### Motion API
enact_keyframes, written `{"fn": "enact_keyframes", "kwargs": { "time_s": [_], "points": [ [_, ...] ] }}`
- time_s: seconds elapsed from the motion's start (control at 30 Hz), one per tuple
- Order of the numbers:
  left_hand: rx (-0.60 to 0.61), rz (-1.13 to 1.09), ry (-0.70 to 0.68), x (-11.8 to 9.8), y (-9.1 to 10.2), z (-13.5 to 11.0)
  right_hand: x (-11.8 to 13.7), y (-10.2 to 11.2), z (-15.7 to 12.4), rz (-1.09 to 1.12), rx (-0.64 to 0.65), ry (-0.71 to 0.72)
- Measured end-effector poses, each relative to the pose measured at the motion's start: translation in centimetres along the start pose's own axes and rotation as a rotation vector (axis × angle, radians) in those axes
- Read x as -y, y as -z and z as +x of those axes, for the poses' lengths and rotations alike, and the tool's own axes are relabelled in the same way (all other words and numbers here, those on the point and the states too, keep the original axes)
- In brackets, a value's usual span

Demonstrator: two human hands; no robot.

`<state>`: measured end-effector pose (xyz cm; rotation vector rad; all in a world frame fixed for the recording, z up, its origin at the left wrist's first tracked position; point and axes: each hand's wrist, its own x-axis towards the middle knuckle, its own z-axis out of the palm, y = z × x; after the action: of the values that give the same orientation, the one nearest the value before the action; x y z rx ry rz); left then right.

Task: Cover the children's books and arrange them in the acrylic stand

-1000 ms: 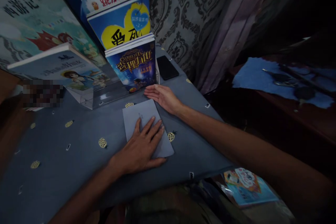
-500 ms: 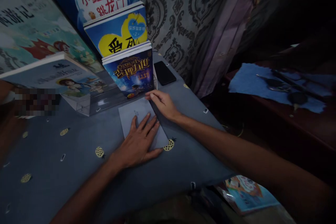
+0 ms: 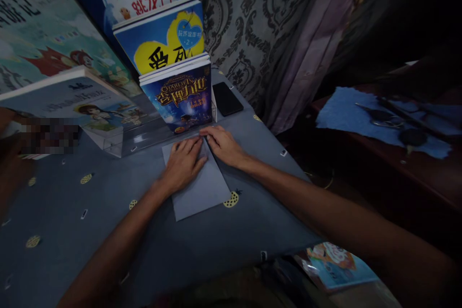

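Observation:
A pale sheet of paper (image 3: 200, 195) lies on the cloth-covered table, just in front of the upright books. My left hand (image 3: 184, 163) rests palm down across its upper part, fingers stretched toward the far edge. At the far right corner, my right hand (image 3: 224, 147) has its fingers drawn together with the thumb, gripping the paper's edge. My two hands almost touch there. Right behind them stands a dark blue book (image 3: 182, 98) with gold lettering.
A blue-and-yellow book (image 3: 159, 33) and larger picture books stand behind. A black phone (image 3: 227, 98) lies at the right. On the left, another person's arm (image 3: 9, 163) is near an open-standing book (image 3: 94, 106). Scissors and keys lie on a blue cloth (image 3: 342, 110).
My left hand has slid forward over the paper toward its far edge, uncovering the near part. My right hand stays at the far right corner.

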<state>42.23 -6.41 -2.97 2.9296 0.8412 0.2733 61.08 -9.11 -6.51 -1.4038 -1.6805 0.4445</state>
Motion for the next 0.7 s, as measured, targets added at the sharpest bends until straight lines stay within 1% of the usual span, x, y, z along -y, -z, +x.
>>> {"fn": "enact_keyframes", "kwargs": {
  "time_s": [0.13, 0.23, 0.3, 0.43, 0.7],
  "points": [
    [-0.047, 0.020, 0.006, 0.5, -0.5, 0.9, -0.3, -0.1, 0.0, 0.005, -0.004, 0.007],
    [-0.068, 0.003, -0.005, 0.6, -0.5, 0.9, -0.3, -0.1, 0.1, -0.005, 0.012, -0.003],
    [-0.058, -0.023, -0.024, 0.4, -0.3, 0.6, -0.2, -0.1, 0.1, -0.011, 0.018, -0.009],
    [0.003, -0.109, -0.131, -0.5, 0.3, -0.5, 0.1, 0.0, 0.1, -0.030, 0.035, -0.005],
    [0.087, -0.243, -0.331, -3.3, 1.2, -3.9, 0.3, 0.2, -0.1, 0.002, 0.054, -0.018]
  ]
}}
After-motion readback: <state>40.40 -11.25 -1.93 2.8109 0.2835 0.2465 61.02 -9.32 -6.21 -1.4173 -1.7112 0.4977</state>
